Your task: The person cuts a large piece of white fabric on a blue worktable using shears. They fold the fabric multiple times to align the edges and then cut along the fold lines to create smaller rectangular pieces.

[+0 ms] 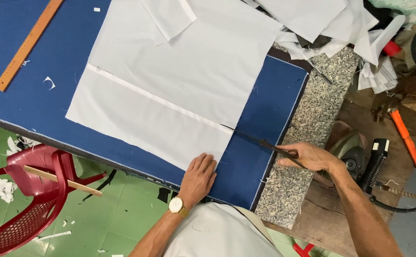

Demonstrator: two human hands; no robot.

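Left hand (199,177) flat, fingers spread, pinning near corner of white fabric (170,90) on blue table (37,100) so it won't shift. Right hand (308,156) closed round scissors (260,141), blades low, tips at the fabric's right edge by the seam line. Further off: wooden ruler (27,45), pile of white cut pieces (322,21)

A blue-covered desk (22,104) fills the upper left of the frame above a green tiled floor (117,219) littered with scraps, where a red plastic chair (27,200) stands at lower left.
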